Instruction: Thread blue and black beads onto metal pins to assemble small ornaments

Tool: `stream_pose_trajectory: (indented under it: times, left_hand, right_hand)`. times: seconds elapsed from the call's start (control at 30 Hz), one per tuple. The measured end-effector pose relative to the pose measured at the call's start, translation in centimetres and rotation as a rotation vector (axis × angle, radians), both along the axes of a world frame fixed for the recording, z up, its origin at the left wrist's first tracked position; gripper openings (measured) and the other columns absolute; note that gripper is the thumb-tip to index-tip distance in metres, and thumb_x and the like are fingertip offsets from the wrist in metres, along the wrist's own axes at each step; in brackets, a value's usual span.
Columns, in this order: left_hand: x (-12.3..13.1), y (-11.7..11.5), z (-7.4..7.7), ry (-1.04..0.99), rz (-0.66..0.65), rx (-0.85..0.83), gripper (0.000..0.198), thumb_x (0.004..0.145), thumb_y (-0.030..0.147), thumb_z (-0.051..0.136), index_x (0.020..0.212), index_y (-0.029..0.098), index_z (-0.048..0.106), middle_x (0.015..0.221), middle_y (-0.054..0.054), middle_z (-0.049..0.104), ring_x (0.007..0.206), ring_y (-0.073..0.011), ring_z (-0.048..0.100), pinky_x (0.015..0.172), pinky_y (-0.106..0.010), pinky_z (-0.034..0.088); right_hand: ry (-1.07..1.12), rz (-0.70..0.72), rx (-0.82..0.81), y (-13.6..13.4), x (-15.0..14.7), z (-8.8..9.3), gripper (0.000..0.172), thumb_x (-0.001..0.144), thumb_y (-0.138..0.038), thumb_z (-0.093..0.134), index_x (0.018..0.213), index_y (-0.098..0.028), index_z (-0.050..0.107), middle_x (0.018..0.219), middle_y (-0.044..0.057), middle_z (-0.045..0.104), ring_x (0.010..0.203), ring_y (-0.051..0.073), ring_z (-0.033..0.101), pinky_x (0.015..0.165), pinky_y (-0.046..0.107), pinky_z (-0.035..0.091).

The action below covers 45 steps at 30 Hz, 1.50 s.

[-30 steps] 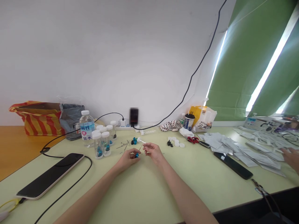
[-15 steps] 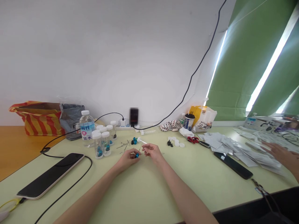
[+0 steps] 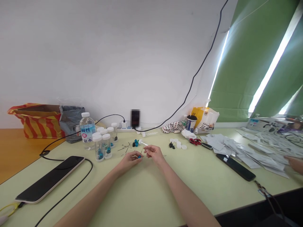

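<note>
My left hand [image 3: 129,160] is closed around a small shiny blue ball [image 3: 139,156], most of it covered by the fingers. Pinched in my right hand [image 3: 153,153] is a thin metal pin [image 3: 142,149], which slants down toward that ball; whether they touch, I cannot tell. Just beyond my hands lies a little cluster of blue and black balls [image 3: 136,142]. Loose thin metal pins [image 3: 126,147] are scattered left of the cluster. Several clear vials [image 3: 98,148] with white caps stand further left, some with blue balls inside.
White caps [image 3: 179,146] and small black pieces [image 3: 171,145] lie to the right, near red-handled pliers [image 3: 195,142]. A water bottle [image 3: 87,130] stands behind the vials. Phones [image 3: 50,179] and cables lie on both sides. Another person's hand [image 3: 295,164] shows by the white packets [image 3: 236,149].
My left fingers have closed further over the blue ball, so less of it shows. The other person's hand has drawn back toward the right edge.
</note>
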<state>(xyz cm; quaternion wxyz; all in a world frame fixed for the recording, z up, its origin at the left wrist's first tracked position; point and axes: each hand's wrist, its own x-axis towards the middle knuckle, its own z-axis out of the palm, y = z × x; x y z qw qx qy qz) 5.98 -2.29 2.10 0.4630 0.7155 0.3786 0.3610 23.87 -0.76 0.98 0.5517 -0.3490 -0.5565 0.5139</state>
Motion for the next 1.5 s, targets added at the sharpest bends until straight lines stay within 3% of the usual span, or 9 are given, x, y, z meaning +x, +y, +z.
stream_pose_trajectory:
  times: [0.13,0.33,0.5,0.67,0.83,1.0,1.17,1.37,1.5]
  left_hand:
    - [0.0,-0.1,0.2,-0.027,0.005,-0.007,0.031,0.081,0.049,0.055,0.086,0.02,0.067,0.081,-0.002,0.061,0.066,-0.0144,0.053,0.061,-0.027,0.043]
    - [-0.2,0.0,0.0,-0.015,-0.017,-0.016,0.033,0.083,0.049,0.053,0.082,0.019,0.067,0.071,0.001,0.058,0.062,-0.0133,0.053,0.062,-0.028,0.043]
    - [-0.2,0.5,-0.4,-0.052,0.015,-0.012,0.031,0.086,0.044,0.053,0.085,0.015,0.064,0.068,0.002,0.058,0.06,-0.013,0.056,0.063,-0.031,0.047]
    - [-0.8,2.1,-1.4,-0.14,0.155,0.009,0.028,0.089,0.041,0.051,0.089,0.015,0.061,0.072,0.001,0.061,0.063,-0.014,0.06,0.063,-0.033,0.051]
    - [-1.8,3.2,-1.6,-0.22,0.351,0.078,0.025,0.089,0.037,0.053,0.094,0.014,0.061,0.091,-0.003,0.065,0.076,-0.0164,0.062,0.071,-0.037,0.053]
    - [-3.0,3.8,-1.5,-0.248,0.554,0.14,0.023,0.089,0.034,0.054,0.098,0.014,0.061,0.092,-0.004,0.065,0.077,-0.0172,0.063,0.071,-0.037,0.053]
    - [-4.0,4.6,-1.9,-0.238,0.675,0.199,0.021,0.088,0.032,0.055,0.097,0.014,0.061,0.094,-0.004,0.065,0.081,-0.0181,0.063,0.073,-0.038,0.053]
    - [-4.4,5.2,-2.6,-0.201,0.716,0.216,0.021,0.089,0.032,0.055,0.098,0.014,0.061,0.092,-0.003,0.066,0.077,-0.0171,0.064,0.071,-0.037,0.054]
    - [-4.5,5.4,-2.9,-0.179,0.718,0.22,0.021,0.088,0.032,0.055,0.097,0.014,0.061,0.09,-0.003,0.066,0.075,-0.0164,0.064,0.069,-0.036,0.054]
  right_hand:
    - [-0.017,0.0,0.015,0.0,0.0,0.0,0.035,0.064,-0.047,0.07,0.084,-0.018,0.071,0.072,0.003,0.065,0.053,0.009,0.049,0.055,0.025,0.038]
    - [-0.071,0.0,0.045,-0.3,-0.1,0.6,0.038,0.065,-0.049,0.068,0.085,-0.017,0.071,0.074,0.004,0.067,0.054,0.01,0.053,0.055,0.025,0.041]
    - [-0.149,-0.201,0.085,0.7,1.5,0.9,0.029,0.07,-0.043,0.062,0.087,-0.02,0.069,0.086,0.005,0.068,0.062,0.014,0.057,0.055,0.026,0.042]
    - [-0.29,-0.431,0.099,1.7,3.4,0.0,0.013,0.07,-0.032,0.06,0.073,-0.022,0.068,0.072,0.003,0.065,0.059,0.016,0.054,0.059,0.031,0.043]
    - [-0.47,-0.48,0.153,1.7,3.4,-0.5,0.011,0.072,-0.022,0.056,0.07,-0.023,0.067,0.071,0.003,0.064,0.059,0.018,0.053,0.062,0.032,0.042]
    - [-0.683,-0.42,0.29,0.5,1.7,-0.2,0.021,0.076,-0.013,0.052,0.085,-0.021,0.068,0.085,0.007,0.066,0.081,0.023,0.056,0.078,0.037,0.042]
    - [-0.889,-0.196,0.437,-1.8,-2.2,-0.9,0.039,0.076,-0.013,0.058,0.114,-0.022,0.061,0.118,0.008,0.061,0.113,0.025,0.049,0.098,0.039,0.035]
    - [-1.061,-0.074,0.463,-2.5,-5.3,-1.6,0.051,0.09,-0.033,0.044,0.139,-0.022,0.036,0.147,0.009,0.033,0.139,0.026,0.019,0.111,0.055,0.005]
    - [-1.126,-0.028,0.473,-1.8,-5.5,-1.3,0.052,0.093,-0.041,0.035,0.14,-0.02,0.033,0.149,0.009,0.03,0.14,0.025,0.013,0.109,0.058,-0.003]
